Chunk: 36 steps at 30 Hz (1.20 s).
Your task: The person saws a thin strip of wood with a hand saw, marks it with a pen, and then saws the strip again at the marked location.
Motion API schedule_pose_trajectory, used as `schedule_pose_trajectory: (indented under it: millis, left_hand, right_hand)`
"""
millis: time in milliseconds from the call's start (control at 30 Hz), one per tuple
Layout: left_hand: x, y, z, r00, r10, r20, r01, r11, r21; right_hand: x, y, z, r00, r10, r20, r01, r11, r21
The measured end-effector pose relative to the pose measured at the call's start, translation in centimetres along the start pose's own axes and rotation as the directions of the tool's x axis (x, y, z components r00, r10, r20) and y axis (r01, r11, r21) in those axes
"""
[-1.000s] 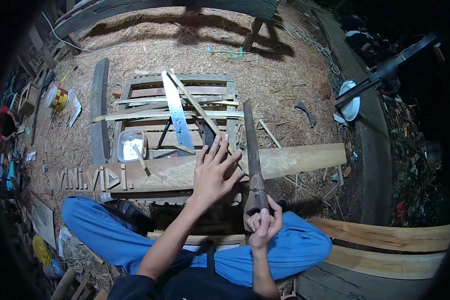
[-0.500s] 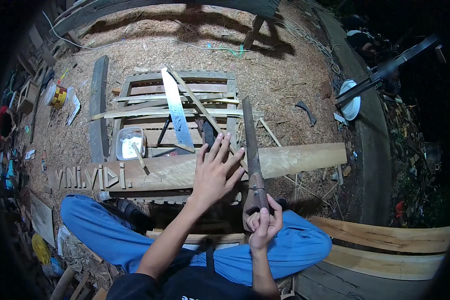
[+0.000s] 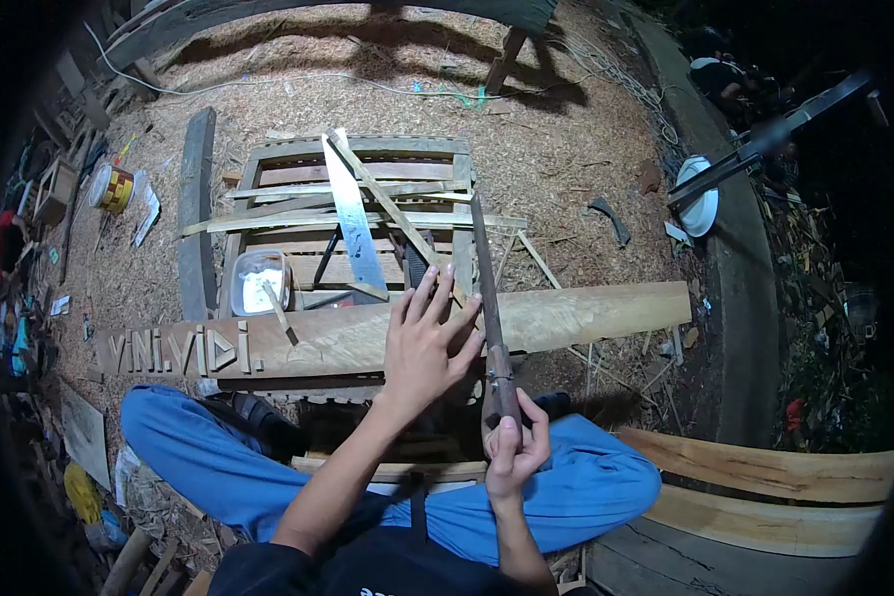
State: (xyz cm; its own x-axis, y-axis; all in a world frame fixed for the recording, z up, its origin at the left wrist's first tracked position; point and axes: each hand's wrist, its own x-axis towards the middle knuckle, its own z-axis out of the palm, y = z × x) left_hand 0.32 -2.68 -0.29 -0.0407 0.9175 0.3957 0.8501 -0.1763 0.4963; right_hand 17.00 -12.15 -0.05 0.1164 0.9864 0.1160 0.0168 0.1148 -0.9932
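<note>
My right hand (image 3: 516,447) is wrapped round the wooden handle of a long dark blade (image 3: 487,268), which points away from me across the long plank (image 3: 586,315). The fingers of my left hand (image 3: 427,343) are spread and press down on a thin wood strip (image 3: 382,199) that slants over the plank. Left of that strip lies a wide shiny saw blade (image 3: 348,214). On the plank's left part stand raised wooden letters (image 3: 184,353) reading "VINI.VIDI.". A stick (image 3: 279,313) leans from a plastic tub of white stuff (image 3: 259,282) onto the plank.
A slatted pallet (image 3: 362,151) with loose strips lies beyond the plank. At the left are a dark beam (image 3: 198,209) and a yellow-patterned bucket (image 3: 111,189). Two boards (image 3: 765,472) lie at the lower right. A person (image 3: 715,77) is at the far upper right.
The blade in my right hand has swung left at its tip, close against the strip, and my right hand has shifted slightly left. My left hand has stayed nearly in place.
</note>
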Motion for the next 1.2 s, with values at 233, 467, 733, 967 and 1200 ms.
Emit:
schedule_pose_trajectory:
  millis: [233,467,733,967,1200]
  left_hand:
    - [0.4,0.4,0.3,0.993,-0.114,-0.044,0.109,0.989,-0.100]
    - [0.4,0.8,0.7,0.983,-0.174,-0.054,0.166,0.979,-0.121]
    - [0.5,1.0,0.6,0.978,-0.206,-0.032,0.199,0.970,-0.139]
    - [0.6,1.0,0.5,0.979,-0.203,-0.006,0.201,0.972,-0.123]
    - [0.5,0.8,0.6,0.975,-0.219,0.045,0.222,0.970,-0.095]
  right_hand:
    - [0.0,0.1,0.2,0.999,0.038,-0.032,-0.035,0.996,0.085]
    - [-0.4,0.4,-0.5,0.999,0.022,-0.026,-0.023,0.998,-0.050]
    - [-0.3,-0.4,0.1,0.985,-0.167,0.052,0.174,0.913,-0.369]
    - [-0.2,-1.2,-0.2,0.979,-0.170,0.111,0.201,0.895,-0.398]
    - [-0.4,-0.4,-0.3,0.997,-0.066,0.034,0.073,0.952,-0.299]
